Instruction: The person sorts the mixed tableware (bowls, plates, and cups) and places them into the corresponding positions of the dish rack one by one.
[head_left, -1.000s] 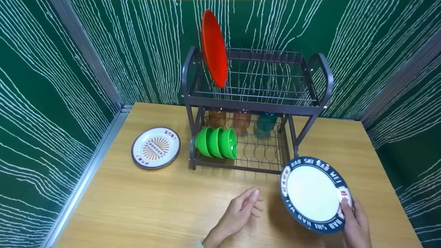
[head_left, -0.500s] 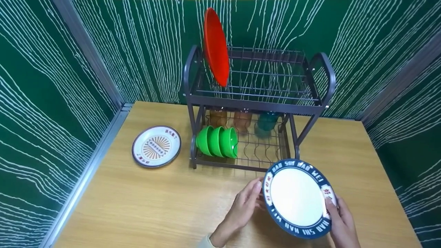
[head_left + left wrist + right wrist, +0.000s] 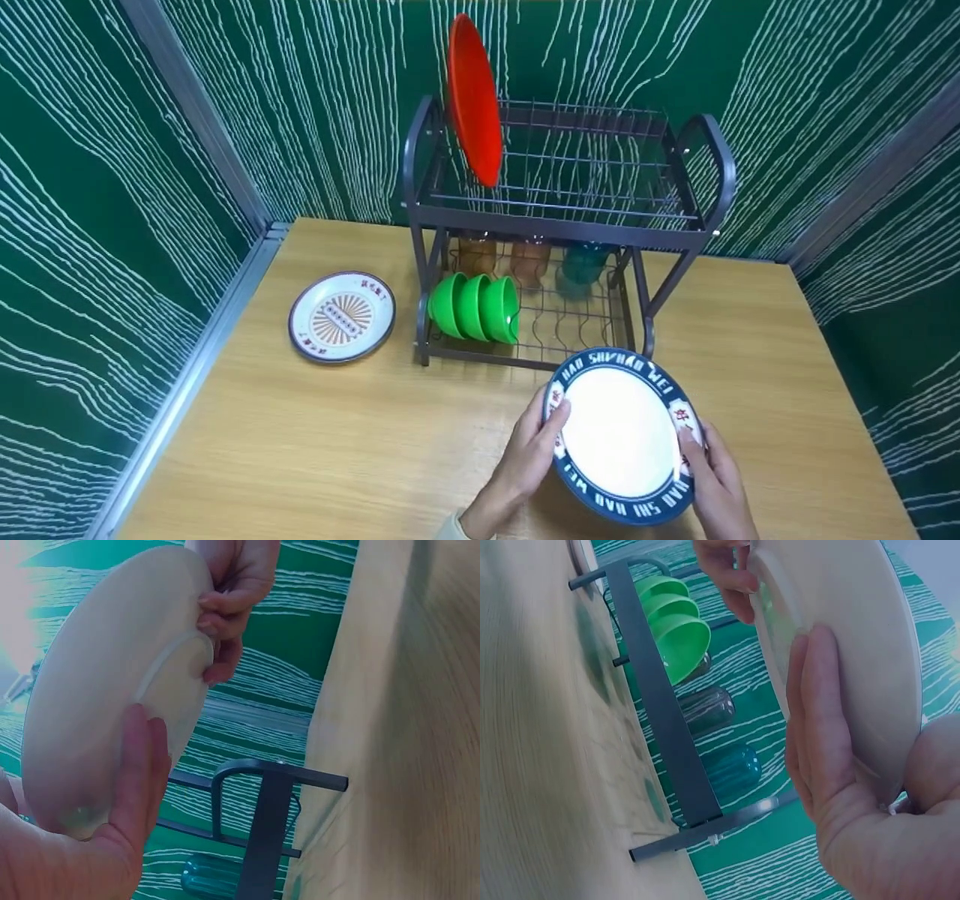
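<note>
A white plate [image 3: 621, 431] with a dark blue lettered rim is held above the table between both hands. My left hand [image 3: 525, 450] grips its left rim, thumb on the upper face and fingers beneath. On the opposite rim, my right hand [image 3: 716, 476] pinches it the same way. Both wrist views show the pale underside [image 3: 112, 667] with the fingers of both hands against it. Behind the plate stands a dark two-tier dish rack [image 3: 555, 223]. A red plate [image 3: 474, 101] is upright at the left of its top tier.
Three green bowls [image 3: 472, 307] lean on the lower tier, left side. Behind them stand an amber glass [image 3: 477, 255], a pinkish glass [image 3: 529, 261] and a teal glass [image 3: 585, 262]. A patterned white plate [image 3: 342, 317] lies on the wooden table [image 3: 322, 442], left of the rack. Green walls enclose the table.
The blue-rimmed plate has moved left in my right hand, toward the middle. My left hand, apart from it a second ago, now grips its left rim.
</note>
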Available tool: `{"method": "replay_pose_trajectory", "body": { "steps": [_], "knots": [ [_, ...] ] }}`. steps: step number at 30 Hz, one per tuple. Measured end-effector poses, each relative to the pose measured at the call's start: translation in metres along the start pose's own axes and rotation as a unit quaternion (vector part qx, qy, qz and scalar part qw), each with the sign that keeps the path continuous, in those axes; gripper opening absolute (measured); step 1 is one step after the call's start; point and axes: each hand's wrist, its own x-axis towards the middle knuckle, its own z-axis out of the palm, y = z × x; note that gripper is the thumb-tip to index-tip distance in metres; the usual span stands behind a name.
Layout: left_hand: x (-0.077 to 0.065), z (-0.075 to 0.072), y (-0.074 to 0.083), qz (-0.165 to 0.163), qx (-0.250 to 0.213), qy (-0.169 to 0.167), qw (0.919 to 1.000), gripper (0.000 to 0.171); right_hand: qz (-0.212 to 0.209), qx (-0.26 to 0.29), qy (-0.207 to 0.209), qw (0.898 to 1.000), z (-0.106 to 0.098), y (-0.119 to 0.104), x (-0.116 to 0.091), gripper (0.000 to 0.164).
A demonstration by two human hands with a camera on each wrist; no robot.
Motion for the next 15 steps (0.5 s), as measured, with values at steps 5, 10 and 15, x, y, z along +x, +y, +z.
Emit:
{"method": "replay_pose_trajectory", "body": {
  "steps": [5,10,15],
  "knots": [
    [-0.004,0.001,0.005,0.018,0.01,0.024,0.9995,0.054,-0.003,0.0,-0.005,1.0,0.006,-0.002,-0.002,0.075],
    [-0.007,-0.004,0.009,0.046,0.034,0.043,0.9975,0.049,-0.017,0.015,-0.008,1.0,0.014,-0.004,-0.004,0.071],
    [-0.009,-0.009,0.016,0.056,0.065,0.057,0.9946,0.048,-0.039,0.037,-0.009,0.999,0.022,-0.004,-0.006,0.063]
  ]
}}
